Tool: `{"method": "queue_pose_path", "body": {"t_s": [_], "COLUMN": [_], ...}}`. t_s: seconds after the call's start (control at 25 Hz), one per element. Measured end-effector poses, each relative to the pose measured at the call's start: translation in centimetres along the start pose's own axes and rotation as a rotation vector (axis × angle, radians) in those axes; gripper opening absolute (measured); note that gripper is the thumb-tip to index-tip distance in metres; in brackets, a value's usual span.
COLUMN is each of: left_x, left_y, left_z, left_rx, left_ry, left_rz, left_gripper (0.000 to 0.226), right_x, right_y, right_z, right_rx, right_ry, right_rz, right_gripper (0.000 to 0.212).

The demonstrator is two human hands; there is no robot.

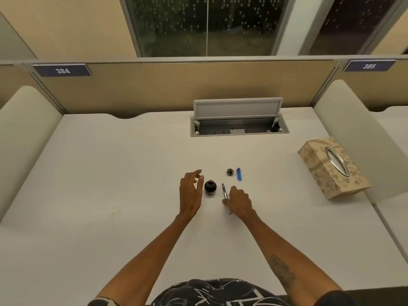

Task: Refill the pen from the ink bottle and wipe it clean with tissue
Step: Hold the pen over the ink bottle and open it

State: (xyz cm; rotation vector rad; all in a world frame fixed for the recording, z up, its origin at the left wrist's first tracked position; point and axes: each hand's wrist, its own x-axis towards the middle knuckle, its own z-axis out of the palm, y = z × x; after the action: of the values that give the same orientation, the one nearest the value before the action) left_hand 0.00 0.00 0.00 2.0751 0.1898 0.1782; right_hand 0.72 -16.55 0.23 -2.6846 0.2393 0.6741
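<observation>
A small dark ink bottle (pixel 210 187) stands uncapped on the white desk (pixel 110 173). Its round cap (pixel 230 172) lies farther back, beside a blue pen cap (pixel 239 174). My left hand (pixel 191 193) hovers just left of the bottle, fingers spread, holding nothing. My right hand (pixel 240 200) rests right of the bottle, fingers closed on the slim silver pen (pixel 225 196), whose nib points away from me. The patterned tissue box (pixel 333 167) sits at the right.
An open cable hatch (pixel 238 120) with a raised lid is set into the desk behind the items. Padded dividers stand at both sides, and a beige partition runs along the back edge.
</observation>
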Motion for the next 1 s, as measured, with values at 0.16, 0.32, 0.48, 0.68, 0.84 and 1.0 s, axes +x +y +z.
{"method": "queue_pose_path", "body": {"t_s": [0.16,0.32,0.48,0.68,0.84,1.0], "left_x": [0.2,0.8,2.0,3.5,4.1,4.5], "left_y": [0.6,1.6,3.7,6.8,8.4,8.6], "left_z": [0.1,0.0,0.2,0.6,0.0,-0.7], "left_rx": [-0.038,-0.085,-0.197,-0.394,-0.594,-0.687], "left_ry": [-0.006,0.022,-0.018,-0.208,-0.278,-0.390], "left_rz": [-0.017,0.023,0.060,-0.038,-0.155,-0.197], "left_gripper": [0.030,0.031,0.026,0.036,0.036,0.037], "right_x": [-0.1,0.5,0.0,-1.2,-2.1,-3.2], "right_y": [0.2,0.3,-1.0,-3.7,-4.6,-4.9], "right_z": [-0.2,-2.0,-4.7,-5.9,-6.6,-7.3], "right_rx": [0.084,0.541,1.095,1.443,1.653,1.665], "right_ry": [0.016,0.164,0.145,-0.134,-0.274,-0.386], "right_rz": [0.030,0.060,-0.098,-0.151,-0.136,-0.158], "right_gripper": [0.026,0.019,0.019,0.022,0.027,0.032]}}
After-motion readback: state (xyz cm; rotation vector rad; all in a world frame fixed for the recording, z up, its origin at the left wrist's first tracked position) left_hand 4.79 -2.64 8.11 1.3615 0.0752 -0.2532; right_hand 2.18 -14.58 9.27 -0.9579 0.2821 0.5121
